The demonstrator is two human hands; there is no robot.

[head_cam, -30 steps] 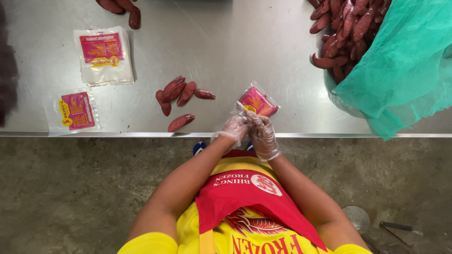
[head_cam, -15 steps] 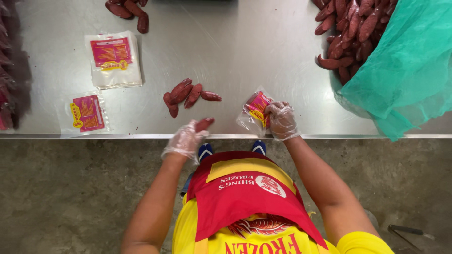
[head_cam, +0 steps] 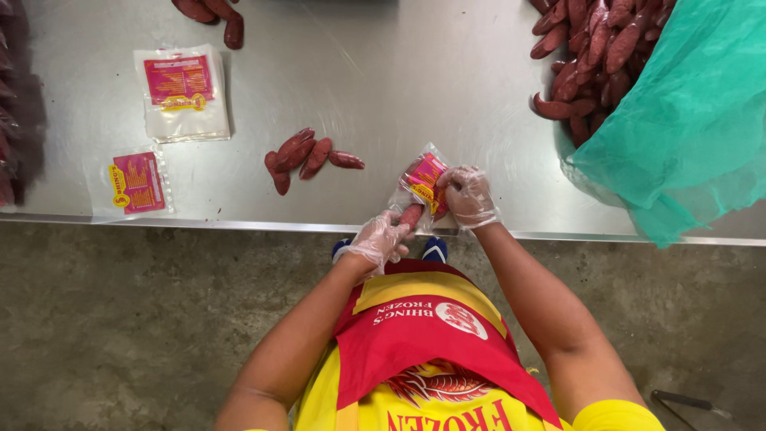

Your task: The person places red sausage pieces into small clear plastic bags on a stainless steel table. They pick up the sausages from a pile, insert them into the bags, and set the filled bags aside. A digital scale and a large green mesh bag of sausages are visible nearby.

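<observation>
1. Stainless steel formed the worktop (head_cam: 383,88), seen from above, with a rough concrete floor (head_cam: 120,319) below its near edge.
2. At the far left lay a small red-and-yellow printed pouch (head_cam: 137,182), and behind it a stack of clear pouches (head_cam: 182,92) with the same kind of label, both well apart from the hands.
3. Near the middle rested a loose cluster of four sausages (head_cam: 307,157), dark red and touching one another.
4. Half a second earlier the gloved left hand (head_cam: 381,237) had been out at the worktop's edge by a lone sausage; it had since come in beside the pouch, fingers closed around that single sausage (head_cam: 411,215), its tip at the pouch mouth. The lone sausage was gone from the worktop, so one more piece appeared to be going into the pack.
5. The gloved right hand (head_cam: 469,195) pinched the open pouch (head_cam: 424,182) at its rim, holding it tilted just above the worktop's near edge.
6. At the far right a large heap of sausages (head_cam: 594,56) lay partly under a green plastic sheet (head_cam: 686,128).
7. Below, a red apron over a yellow shirt (head_cam: 431,335) filled the foreground.
</observation>
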